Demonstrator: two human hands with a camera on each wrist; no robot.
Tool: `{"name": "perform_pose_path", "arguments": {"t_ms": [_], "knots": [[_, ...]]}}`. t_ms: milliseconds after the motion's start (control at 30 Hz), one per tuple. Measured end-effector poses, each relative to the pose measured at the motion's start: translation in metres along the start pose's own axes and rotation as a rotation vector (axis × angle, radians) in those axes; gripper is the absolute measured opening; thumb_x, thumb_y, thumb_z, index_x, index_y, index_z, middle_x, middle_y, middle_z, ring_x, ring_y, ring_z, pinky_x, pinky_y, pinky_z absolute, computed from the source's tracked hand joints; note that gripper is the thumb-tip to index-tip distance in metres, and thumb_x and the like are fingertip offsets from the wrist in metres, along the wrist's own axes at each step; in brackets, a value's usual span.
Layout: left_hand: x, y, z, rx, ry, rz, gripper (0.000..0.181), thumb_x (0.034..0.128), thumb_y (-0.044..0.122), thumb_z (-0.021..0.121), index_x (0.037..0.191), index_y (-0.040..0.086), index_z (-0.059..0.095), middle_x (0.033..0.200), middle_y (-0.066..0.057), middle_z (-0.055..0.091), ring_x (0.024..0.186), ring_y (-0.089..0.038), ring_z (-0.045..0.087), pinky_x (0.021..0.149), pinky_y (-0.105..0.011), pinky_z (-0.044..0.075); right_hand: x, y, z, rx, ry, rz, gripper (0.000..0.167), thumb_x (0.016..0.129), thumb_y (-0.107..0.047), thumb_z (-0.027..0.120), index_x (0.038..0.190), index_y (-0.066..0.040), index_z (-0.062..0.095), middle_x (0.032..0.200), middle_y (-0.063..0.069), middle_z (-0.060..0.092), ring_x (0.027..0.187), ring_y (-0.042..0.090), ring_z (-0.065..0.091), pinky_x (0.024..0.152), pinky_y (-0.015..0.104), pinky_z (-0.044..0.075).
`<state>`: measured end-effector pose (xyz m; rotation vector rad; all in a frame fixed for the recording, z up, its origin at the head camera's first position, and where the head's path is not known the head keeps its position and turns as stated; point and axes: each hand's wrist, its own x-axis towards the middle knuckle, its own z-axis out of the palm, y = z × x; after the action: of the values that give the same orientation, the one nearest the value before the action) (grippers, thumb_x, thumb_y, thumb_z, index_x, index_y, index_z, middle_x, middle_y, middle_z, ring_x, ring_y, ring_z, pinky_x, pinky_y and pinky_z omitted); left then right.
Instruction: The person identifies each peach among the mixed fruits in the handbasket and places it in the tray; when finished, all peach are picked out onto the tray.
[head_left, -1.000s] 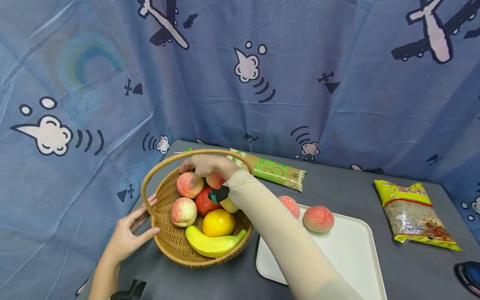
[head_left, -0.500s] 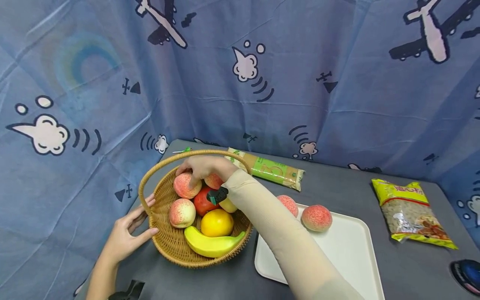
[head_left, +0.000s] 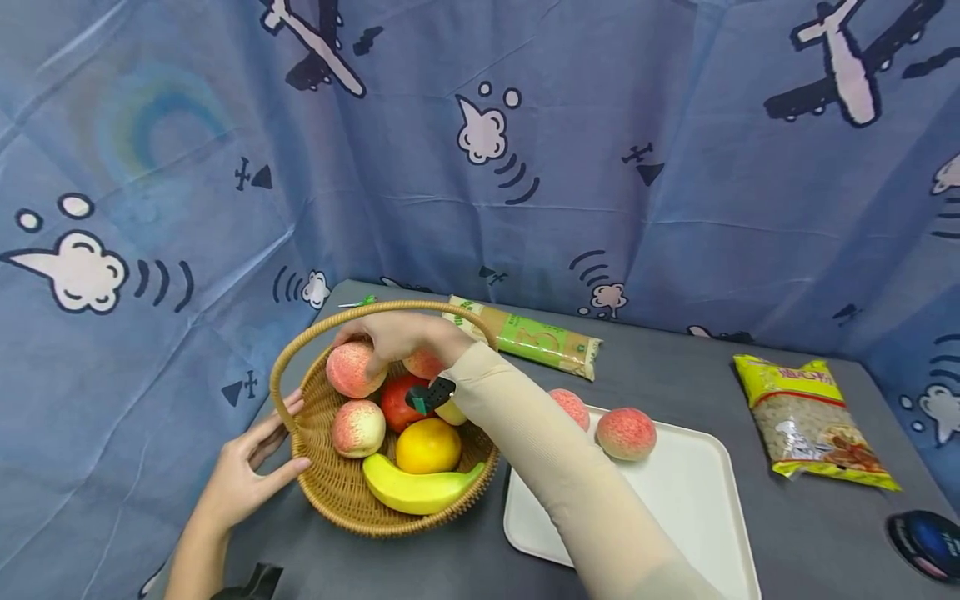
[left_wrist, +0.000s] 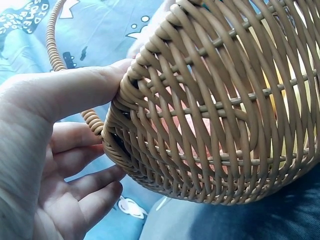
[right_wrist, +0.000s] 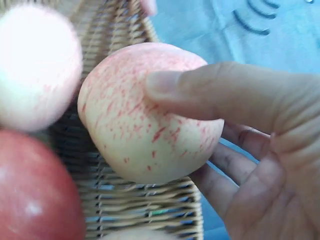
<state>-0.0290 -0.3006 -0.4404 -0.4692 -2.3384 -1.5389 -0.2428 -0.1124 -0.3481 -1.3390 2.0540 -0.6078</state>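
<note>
The left hand grips the wicker basket at 9 o'clock, its handle arching toward 2. Inside, at 11, a roundish peach, long axis unclear, is clasped by the right hand. A white tray sits at 3 on the grey bench; a blue printed curtain hangs at 12.

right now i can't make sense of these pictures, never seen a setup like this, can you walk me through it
There's no machine, just a person working bare-handed. The wide picture is from a head camera; the close-ups are from wrist cameras, one per hand. The right hand grips a peach at the wicker basket; the left hand holds the basket's rim. A banana and other fruit lie inside. On the table: a white tray with another peach, plus two packets.
</note>
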Motion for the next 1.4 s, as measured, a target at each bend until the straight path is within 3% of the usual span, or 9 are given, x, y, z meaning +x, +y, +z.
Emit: {"name": "perform_pose_path", "arguments": {"t_ms": [233, 367, 533, 733, 933, 1167, 1300, 1400], "knots": [[0.0, 0.003, -0.001, 0.015, -0.001, -0.016, 0.069, 0.0747, -0.019, 0.067, 0.138, -0.009, 0.043, 0.149, -0.017, 0.038, 0.133, -0.002, 0.04, 0.105, -0.01, 0.038, -0.019, -0.021, 0.0, 0.046, 0.044, -0.04, 0.065, 0.077, -0.009, 0.074, 0.137, -0.018, 0.052, 0.129, -0.002, 0.054, 0.103, 0.006, 0.057, 0.084, 0.01, 0.05], [0.0, 0.002, -0.001, 0.019, -0.005, -0.019, 0.069, 0.0751, -0.019, 0.067, 0.139, -0.009, 0.042, 0.149, -0.015, 0.04, 0.134, -0.002, 0.039, 0.105, -0.01, 0.038, -0.035, -0.032, -0.001, 0.026, 0.059, -0.123, 0.064, 0.075, -0.009, 0.075, 0.135, -0.013, 0.052, 0.13, -0.002, 0.054, 0.105, 0.006, 0.055, 0.085, 0.01, 0.05], [0.001, 0.005, -0.001, 0.002, -0.001, -0.007, 0.069, 0.0743, -0.02, 0.066, 0.138, -0.01, 0.042, 0.148, -0.015, 0.04, 0.135, -0.004, 0.038, 0.105, -0.011, 0.039, -0.057, -0.039, 0.0, -0.069, 0.096, -0.232, 0.06, 0.074, -0.017, 0.074, 0.131, -0.015, 0.054, 0.129, -0.003, 0.052, 0.109, 0.007, 0.049, 0.089, 0.012, 0.047], [0.002, 0.007, 0.0, -0.012, -0.001, -0.009, 0.068, 0.0742, -0.021, 0.066, 0.137, -0.011, 0.043, 0.148, -0.024, 0.037, 0.135, -0.005, 0.039, 0.105, -0.011, 0.038, -0.092, -0.042, 0.004, -0.087, 0.151, -0.361, 0.06, 0.076, -0.019, 0.074, 0.131, -0.009, 0.052, 0.131, 0.003, 0.051, 0.113, 0.011, 0.049, 0.095, 0.015, 0.045], [0.001, 0.005, 0.0, 0.007, -0.008, -0.043, 0.069, 0.0746, -0.019, 0.067, 0.138, -0.009, 0.042, 0.147, -0.028, 0.034, 0.135, -0.003, 0.038, 0.104, -0.01, 0.039, -0.141, -0.038, 0.011, -0.06, 0.252, -0.444, 0.061, 0.078, -0.024, 0.073, 0.133, -0.009, 0.05, 0.134, 0.004, 0.05, 0.125, 0.012, 0.042, 0.105, 0.022, 0.041], [-0.002, 0.004, -0.001, 0.02, -0.013, -0.051, 0.07, 0.0742, -0.02, 0.067, 0.139, -0.009, 0.041, 0.148, -0.028, 0.033, 0.135, -0.003, 0.038, 0.105, -0.01, 0.038, -0.206, -0.016, 0.027, 0.067, 0.425, -0.422, 0.066, 0.075, -0.019, 0.08, 0.133, -0.011, 0.05, 0.137, 0.005, 0.049, 0.127, 0.016, 0.044, 0.104, 0.033, 0.046], [-0.002, 0.005, 0.0, 0.025, 0.001, -0.04, 0.071, 0.0734, -0.021, 0.067, 0.138, -0.009, 0.042, 0.148, -0.026, 0.034, 0.135, -0.003, 0.039, 0.104, -0.01, 0.039, -0.244, 0.003, 0.042, 0.085, 0.573, -0.336, 0.068, 0.071, -0.016, 0.084, 0.131, -0.011, 0.053, 0.133, 0.005, 0.052, 0.125, 0.019, 0.046, 0.1, 0.035, 0.05], [-0.001, 0.005, 0.0, 0.027, -0.004, -0.039, 0.071, 0.0737, -0.021, 0.067, 0.139, -0.008, 0.042, 0.148, -0.025, 0.034, 0.135, -0.003, 0.039, 0.103, -0.009, 0.039, -0.273, 0.018, 0.055, 0.065, 0.671, -0.228, 0.069, 0.068, -0.015, 0.086, 0.129, -0.012, 0.055, 0.131, 0.003, 0.054, 0.127, 0.018, 0.044, 0.099, 0.034, 0.051]]}}
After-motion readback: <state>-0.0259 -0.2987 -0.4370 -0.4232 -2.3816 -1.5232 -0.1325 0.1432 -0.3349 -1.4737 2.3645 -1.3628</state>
